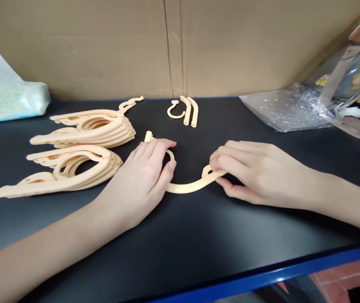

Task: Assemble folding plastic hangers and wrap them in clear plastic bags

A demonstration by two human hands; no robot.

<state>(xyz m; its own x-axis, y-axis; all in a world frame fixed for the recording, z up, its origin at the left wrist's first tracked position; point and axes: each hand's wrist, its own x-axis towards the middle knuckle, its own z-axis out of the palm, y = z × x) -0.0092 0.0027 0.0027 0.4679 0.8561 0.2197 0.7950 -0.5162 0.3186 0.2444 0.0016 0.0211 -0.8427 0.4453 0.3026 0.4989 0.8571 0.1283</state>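
Between my hands lies a cream plastic folding hanger piece (184,188), a curved bar with a small loop near its right end. My left hand (146,172) is closed over the left portion, hiding much of it; a short stub shows above the fingers and a thin curve beside them. With fingers and thumb, my right hand (249,170) pinches the right end. Just left of my left hand rest two stacks of folded cream hangers, a rear stack (104,136) and a front stack (82,181).
Farther back on the black table (180,252) lie a cream hook (176,115) and two short curved bars (190,111). A loose cream piece (131,104) touches the rear stack. Tissue pack (12,99) at left; clear plastic bag (289,107) and transparent bag (353,75) at right. Cardboard (104,50) stands behind.
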